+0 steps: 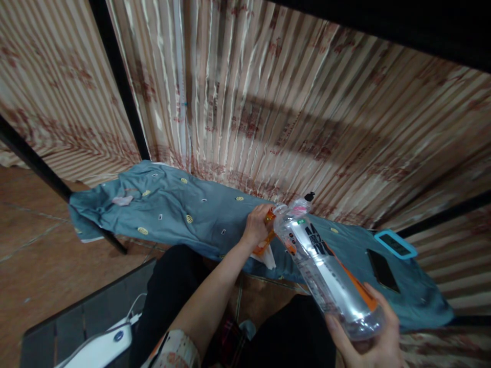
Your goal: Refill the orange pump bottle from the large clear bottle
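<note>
Pleated beige curtain (245, 102) with reddish prints is hung behind a long, narrow surface draped in blue-grey cloth (207, 209), which is patterned with yellow roundels and small rectangles. Above the right part of this cloth, a large clear bottle (326, 271) with a silver and orange label is held at a slant, its base gripped by the curled fingers of the right hand (368, 332) and its neck pointed toward the left hand (256, 225). By the left hand an orange item (264, 248) is clasped, partly hidden by the fingers; whether it is touched by the bottle's neck cannot be told. Beside that neck, a black-tipped clear object (301, 205) is seen. Farther right, a dark phone (382, 270) and a blue-rimmed device (396, 244) are laid near each other. At lower left, a white power strip (103, 347) is placed on a dark slatted seat (72, 322).
</note>
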